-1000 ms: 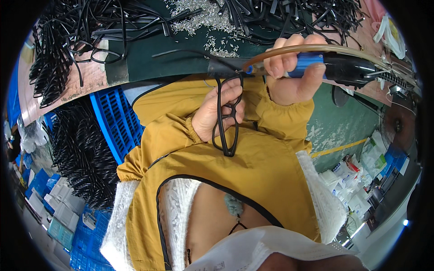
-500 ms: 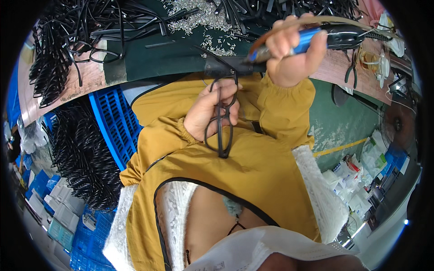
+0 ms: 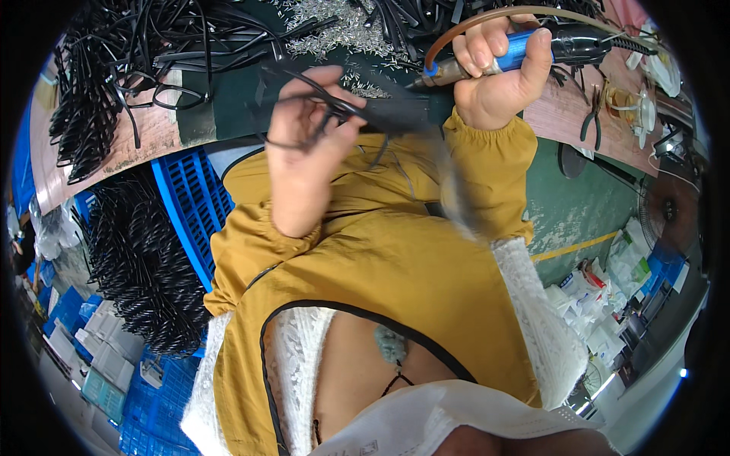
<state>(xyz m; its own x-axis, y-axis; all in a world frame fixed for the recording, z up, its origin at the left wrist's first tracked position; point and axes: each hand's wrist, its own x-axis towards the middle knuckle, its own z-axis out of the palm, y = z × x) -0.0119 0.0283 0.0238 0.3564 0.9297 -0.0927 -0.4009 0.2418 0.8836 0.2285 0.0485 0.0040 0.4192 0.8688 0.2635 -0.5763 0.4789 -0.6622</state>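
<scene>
My left hand (image 3: 300, 144) is raised at the table's front edge with its fingers closed on a black eyeglass frame (image 3: 334, 105). The frame is smeared by motion, and its far parts are hard to make out. At the right, my right hand (image 3: 502, 87) grips a powered screwdriver (image 3: 518, 52) with a blue collar and a black body. Its tip points left above the dark green mat (image 3: 243, 106), apart from the frame. A brown tube (image 3: 487, 15) arches over that hand to the tool's nose. Small silver screw-like pieces (image 3: 334, 38) lie scattered behind both hands.
Black eyeglass frames (image 3: 91, 99) are heaped at the table's left, with more dark parts at the back. A blue basket (image 3: 190, 205) and a big bundle of black frames (image 3: 144, 266) stand below left. Pliers (image 3: 591, 125) lie at the right, near a fan (image 3: 668, 209).
My left hand has risen from my lap to the table edge, further left, carrying the frame away from the screwdriver's tip. My right hand has shifted only slightly, still gripping the screwdriver.
</scene>
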